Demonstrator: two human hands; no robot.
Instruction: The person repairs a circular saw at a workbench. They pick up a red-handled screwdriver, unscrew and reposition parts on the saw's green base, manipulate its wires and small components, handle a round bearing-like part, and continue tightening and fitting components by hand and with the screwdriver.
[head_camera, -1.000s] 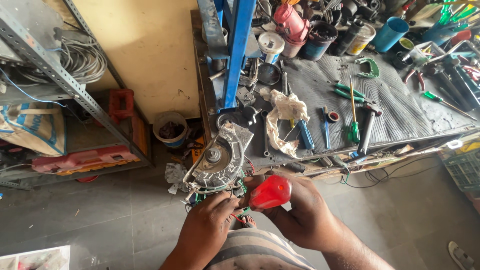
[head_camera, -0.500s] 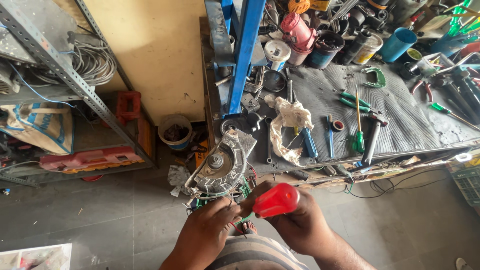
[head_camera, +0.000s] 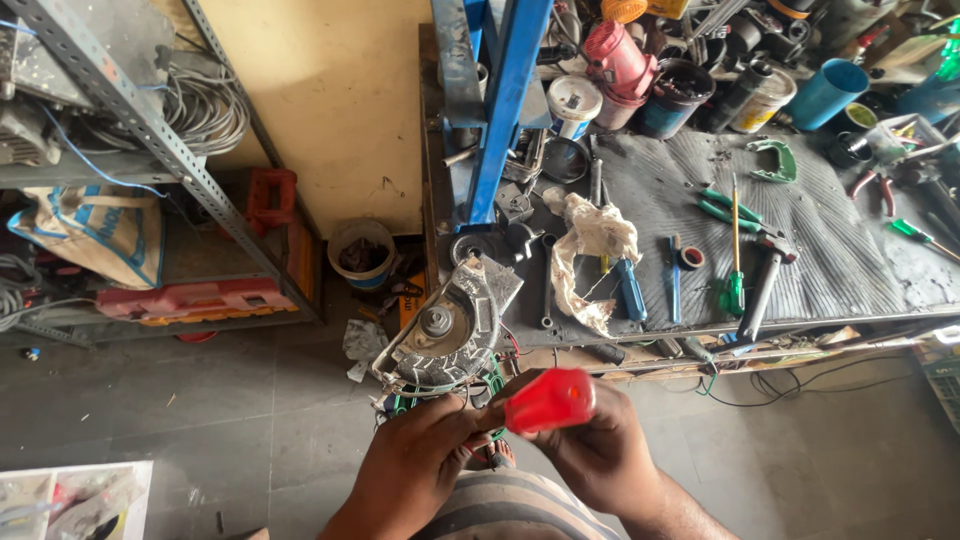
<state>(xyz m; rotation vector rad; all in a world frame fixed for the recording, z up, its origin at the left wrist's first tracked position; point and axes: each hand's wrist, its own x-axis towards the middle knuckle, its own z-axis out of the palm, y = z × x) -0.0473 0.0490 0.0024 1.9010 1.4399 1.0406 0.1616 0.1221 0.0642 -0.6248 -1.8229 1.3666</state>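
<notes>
Left hand (head_camera: 415, 465) and right hand (head_camera: 600, 450), close together low in view, fingers (head_camera: 445, 415) curled in closed grips, forearms angled inward.

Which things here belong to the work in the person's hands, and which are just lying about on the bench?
In hand:
left hand
right hand
red-handled tool, gripped in the right hand
grey metal power-tool housing, wires below it held by the left hand

Lying about:
crumpled rag
green screwdriver
blue cup
tape roll
</notes>
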